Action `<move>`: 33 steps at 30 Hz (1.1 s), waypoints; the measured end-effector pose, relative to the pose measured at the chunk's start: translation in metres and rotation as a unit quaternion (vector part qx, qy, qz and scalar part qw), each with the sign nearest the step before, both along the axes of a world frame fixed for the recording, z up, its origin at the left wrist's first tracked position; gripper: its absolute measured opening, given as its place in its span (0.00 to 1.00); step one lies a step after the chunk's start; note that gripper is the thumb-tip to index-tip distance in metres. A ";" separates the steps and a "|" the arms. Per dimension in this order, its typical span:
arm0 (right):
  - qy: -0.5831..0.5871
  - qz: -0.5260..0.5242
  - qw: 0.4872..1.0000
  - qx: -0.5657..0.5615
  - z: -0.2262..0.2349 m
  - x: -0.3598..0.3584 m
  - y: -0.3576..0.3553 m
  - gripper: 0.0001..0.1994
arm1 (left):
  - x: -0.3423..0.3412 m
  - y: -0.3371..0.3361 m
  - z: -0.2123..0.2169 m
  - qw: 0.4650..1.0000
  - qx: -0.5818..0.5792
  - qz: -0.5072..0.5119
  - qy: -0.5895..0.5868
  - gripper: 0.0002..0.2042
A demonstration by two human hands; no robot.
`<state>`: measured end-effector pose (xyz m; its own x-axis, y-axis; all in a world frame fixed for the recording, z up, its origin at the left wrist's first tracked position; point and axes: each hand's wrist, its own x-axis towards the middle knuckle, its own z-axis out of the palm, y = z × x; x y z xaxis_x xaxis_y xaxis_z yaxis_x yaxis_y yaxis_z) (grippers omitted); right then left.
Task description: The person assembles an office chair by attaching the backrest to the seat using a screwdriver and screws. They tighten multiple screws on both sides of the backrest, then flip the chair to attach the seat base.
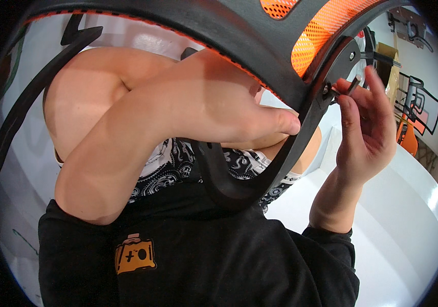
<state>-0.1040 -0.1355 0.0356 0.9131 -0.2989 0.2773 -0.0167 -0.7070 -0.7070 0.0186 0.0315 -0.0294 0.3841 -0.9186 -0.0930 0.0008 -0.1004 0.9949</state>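
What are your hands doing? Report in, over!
Left hand: thumb against curved black bar. Right hand: pinching small metal rod beside it. Orange-mesh frame partly hides left fingers.

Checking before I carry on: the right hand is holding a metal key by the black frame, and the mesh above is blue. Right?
Not quite: the mesh is orange, not blue, as the head view shows. The right hand is indeed holding a metal key by the black frame.
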 end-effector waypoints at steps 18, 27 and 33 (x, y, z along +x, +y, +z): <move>-0.018 0.101 0.925 -0.367 0.009 0.008 0.009 0.12 | 0.001 0.000 0.001 1.000 0.001 -0.014 0.009 0.22; 0.031 0.096 0.931 -0.351 0.019 0.008 0.013 0.11 | -0.001 0.001 0.001 1.000 -0.008 0.009 -0.013 0.22; 0.073 0.025 0.956 -0.283 0.020 0.008 0.017 0.11 | -0.001 0.000 0.000 0.999 0.017 -0.016 -0.030 0.21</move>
